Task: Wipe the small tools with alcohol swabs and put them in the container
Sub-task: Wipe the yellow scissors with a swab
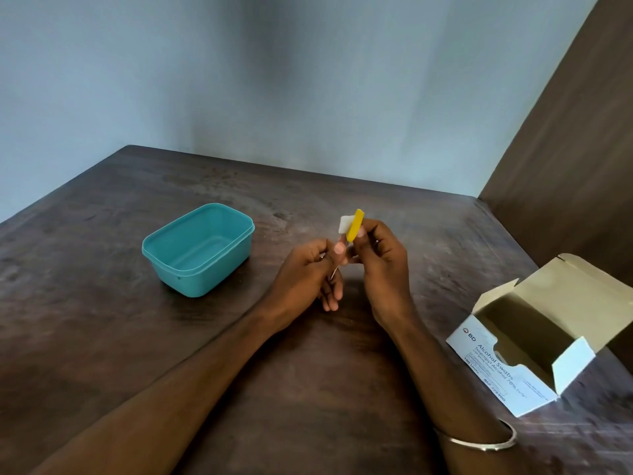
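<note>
A small tool with a yellow handle (355, 225) and a thin metal shaft is held up over the middle of the table. My left hand (308, 274) pinches the metal end low down. My right hand (380, 262) pinches a white alcohol swab (345, 223) against the yellow handle. The teal plastic container (198, 248) stands open to the left of both hands, with nothing visible inside it.
An open white box of alcohol swabs (534, 341) lies at the right, flaps raised. The dark wooden table (102, 320) meets a blue wall behind and a brown panel (565, 149) at the right. A metal bangle (479, 443) is on my right wrist.
</note>
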